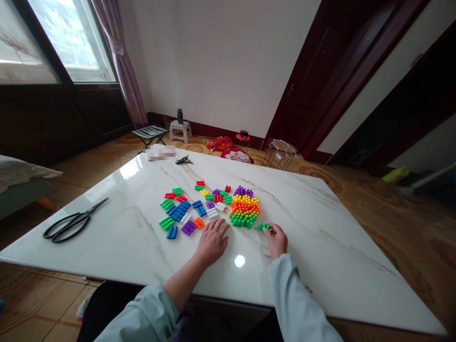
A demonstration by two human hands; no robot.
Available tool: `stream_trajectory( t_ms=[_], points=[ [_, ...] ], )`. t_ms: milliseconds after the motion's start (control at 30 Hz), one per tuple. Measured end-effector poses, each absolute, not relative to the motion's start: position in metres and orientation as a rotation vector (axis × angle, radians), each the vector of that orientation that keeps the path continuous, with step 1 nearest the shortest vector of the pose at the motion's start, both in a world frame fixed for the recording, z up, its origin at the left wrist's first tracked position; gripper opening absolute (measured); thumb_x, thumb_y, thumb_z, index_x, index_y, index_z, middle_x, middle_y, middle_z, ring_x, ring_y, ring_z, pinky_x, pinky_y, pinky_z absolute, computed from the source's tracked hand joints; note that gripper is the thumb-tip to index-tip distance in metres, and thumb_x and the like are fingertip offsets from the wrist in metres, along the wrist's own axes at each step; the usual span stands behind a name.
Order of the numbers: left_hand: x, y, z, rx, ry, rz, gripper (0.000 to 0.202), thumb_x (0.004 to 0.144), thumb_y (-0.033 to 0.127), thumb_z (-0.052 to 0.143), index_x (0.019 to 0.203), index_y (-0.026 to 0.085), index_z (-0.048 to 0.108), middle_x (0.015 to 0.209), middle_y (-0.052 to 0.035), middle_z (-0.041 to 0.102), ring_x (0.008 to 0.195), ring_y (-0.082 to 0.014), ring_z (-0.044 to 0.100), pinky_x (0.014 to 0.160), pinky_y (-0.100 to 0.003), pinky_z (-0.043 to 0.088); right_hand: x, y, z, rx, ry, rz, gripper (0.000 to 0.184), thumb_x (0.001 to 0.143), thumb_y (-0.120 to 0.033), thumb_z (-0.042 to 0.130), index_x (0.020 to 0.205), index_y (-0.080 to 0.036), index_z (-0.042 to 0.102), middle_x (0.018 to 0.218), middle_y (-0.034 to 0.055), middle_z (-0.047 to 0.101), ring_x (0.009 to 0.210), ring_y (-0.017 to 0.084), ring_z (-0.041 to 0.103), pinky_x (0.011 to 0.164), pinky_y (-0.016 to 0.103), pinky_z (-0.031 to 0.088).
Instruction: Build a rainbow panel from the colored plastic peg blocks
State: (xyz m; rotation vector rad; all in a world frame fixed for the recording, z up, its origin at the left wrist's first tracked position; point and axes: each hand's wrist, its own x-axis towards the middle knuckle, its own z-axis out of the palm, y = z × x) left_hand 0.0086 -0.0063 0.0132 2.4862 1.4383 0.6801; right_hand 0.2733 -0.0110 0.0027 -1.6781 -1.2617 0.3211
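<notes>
My left hand (213, 241) lies on the table with its fingers spread, just below an orange piece (198, 223) and several white pieces. Green knobbed plastic pieces (264, 226) are pinched in my right hand (277, 238), low over the table or touching it; I cannot tell which. Up and to the left of that hand is a tight cluster of knobbed pieces (245, 207), in bands of purple, yellow, orange and green. Loose small plastic pieces in blue (180, 210), purple (188, 227), green (166, 223), red and white lie to the left.
Black-handled scissors (71, 224) lie at the table's left side. Pliers-like cutters (184, 160) and a blurred pale packet (159, 153) sit near the far edge of the marble-patterned table (320, 256). Stools (180, 130) stand on the floor beyond.
</notes>
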Motion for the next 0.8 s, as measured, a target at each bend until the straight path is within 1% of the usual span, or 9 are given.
stream_trajectory(
  t_ms=[167,333,633,700,800],
  points=[
    [0.009,-0.006,0.014,2.478,1.443,0.688,0.044,0.087,0.029,0.05,0.13,0.025,0.053,0.139,-0.008,0.047,0.128,-0.0289,0.039,0.107,-0.046,0.031,0.269,-0.002,-0.004,-1.698,-1.269,0.439,0.033,0.073,-0.036,0.053,0.096,-0.016,0.067,0.09,0.0101,0.069,0.076,0.021,0.06,0.075,0.037,0.049],
    [0.009,-0.007,0.015,2.491,1.436,0.685,0.043,0.087,0.029,0.05,0.13,0.024,0.053,0.139,-0.0088,0.047,0.128,-0.0289,0.039,0.107,-0.047,0.031,0.261,0.004,-0.006,-1.695,-1.366,0.317,0.032,0.073,-0.033,0.049,0.093,-0.016,0.067,0.098,0.0122,0.066,0.079,0.022,0.061,0.078,0.039,0.05],
    [0.009,-0.006,0.012,2.504,1.442,0.685,0.043,0.087,0.029,0.05,0.129,0.023,0.053,0.139,-0.0087,0.048,0.128,-0.0294,0.039,0.107,-0.048,0.031,0.253,0.007,-0.009,-1.716,-1.285,0.399,0.039,0.075,-0.034,0.048,0.107,-0.017,0.061,0.105,0.0124,0.067,0.086,0.024,0.063,0.083,0.042,0.051],
    [0.009,-0.006,0.012,2.504,1.436,0.695,0.043,0.086,0.029,0.051,0.129,0.023,0.053,0.139,-0.0091,0.048,0.128,-0.0295,0.039,0.106,-0.048,0.032,0.251,0.005,-0.005,-1.725,-1.298,0.38,0.04,0.075,-0.034,0.048,0.109,-0.016,0.059,0.105,0.0123,0.066,0.084,0.023,0.063,0.081,0.04,0.051],
    [0.009,-0.006,0.012,2.502,1.431,0.718,0.043,0.086,0.028,0.052,0.128,0.023,0.054,0.138,-0.0098,0.049,0.127,-0.0296,0.04,0.106,-0.049,0.032,0.24,-0.004,0.003,-1.812,-1.265,0.198,0.042,0.077,-0.035,0.05,0.113,-0.015,0.057,0.107,0.0126,0.062,0.07,0.019,0.059,0.071,0.037,0.051]
  ],
)
